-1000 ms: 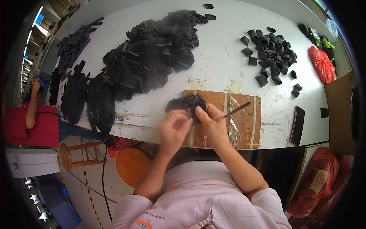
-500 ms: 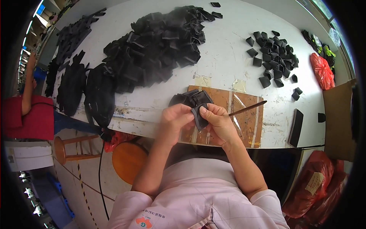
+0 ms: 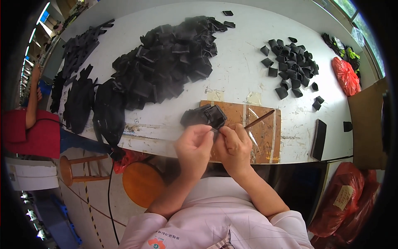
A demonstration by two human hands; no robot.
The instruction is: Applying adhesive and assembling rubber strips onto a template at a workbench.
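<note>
Over the near table edge, my left hand (image 3: 194, 148) and my right hand (image 3: 234, 149) are close together, thumbs and fingers pinched on a small black fabric piece (image 3: 215, 131). Most of that piece is hidden by my fingers. Just beyond my fingertips lie several folded black fabric pieces (image 3: 204, 116), partly over a brown board (image 3: 265, 143) with clear tape on it. A thin dark brown stick (image 3: 260, 119) juts out to the right from behind my right hand; its near end is hidden.
A large heap of black fabric pieces (image 3: 161, 62) covers the table's middle left; dark strips (image 3: 81, 47) and black bundles (image 3: 108, 108) lie further left. Small black loops (image 3: 292, 62) are scattered at right, near a red bag (image 3: 345, 76). A stool (image 3: 143, 184) stands below; a person (image 3: 31, 133) is at left.
Both hands have come a little closer to me and turned, so the black fabric piece now shows far less between my fingers. The stick has shifted left with my right hand.
</note>
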